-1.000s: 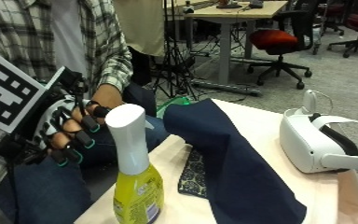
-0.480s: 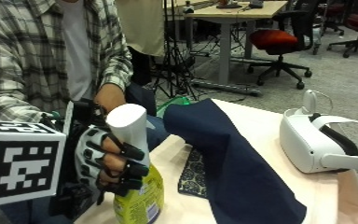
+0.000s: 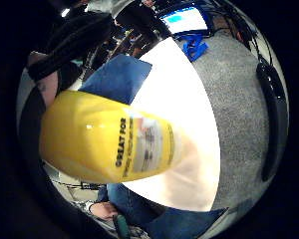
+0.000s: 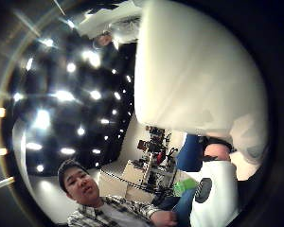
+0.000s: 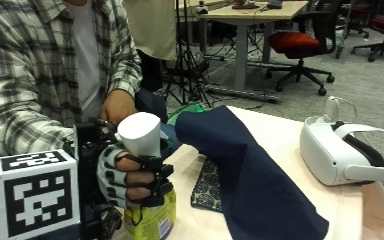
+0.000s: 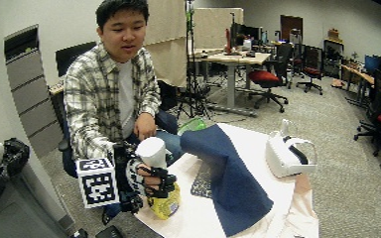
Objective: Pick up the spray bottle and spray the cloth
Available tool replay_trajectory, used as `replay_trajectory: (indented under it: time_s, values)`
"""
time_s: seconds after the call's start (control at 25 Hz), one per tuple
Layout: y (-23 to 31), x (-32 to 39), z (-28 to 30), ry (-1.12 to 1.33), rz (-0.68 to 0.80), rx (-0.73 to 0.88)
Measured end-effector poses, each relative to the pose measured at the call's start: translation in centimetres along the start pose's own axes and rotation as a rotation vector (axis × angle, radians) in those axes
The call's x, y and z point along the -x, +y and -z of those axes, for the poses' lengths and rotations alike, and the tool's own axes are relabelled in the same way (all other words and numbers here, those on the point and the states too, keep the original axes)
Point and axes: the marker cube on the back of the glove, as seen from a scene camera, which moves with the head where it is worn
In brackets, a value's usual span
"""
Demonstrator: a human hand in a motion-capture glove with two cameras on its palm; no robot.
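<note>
Gripping spray bottle (image 5: 149, 200) at neck, right hand (image 5: 129, 175) fingers curled round it below white head; yellow body standing at near table edge on pale table cover (image 5: 352, 210). Yellow body close to palm in little-finger view (image 3: 104, 139); white head close in thumb view (image 4: 194, 71). Navy cloth (image 5: 252, 170) draped just beside bottle, over patterned mat (image 5: 208, 187). White headset (image 5: 345, 150) at far side of cloth, apart from it. Bare left hand (image 5: 119, 105) behind bottle, near cloth's edge.
</note>
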Motion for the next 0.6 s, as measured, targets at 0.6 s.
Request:
replay_trajectory:
  time_s: [0.6]
  values:
    - [-1.3,-0.2,-1.0,0.024,0.065,-0.161]
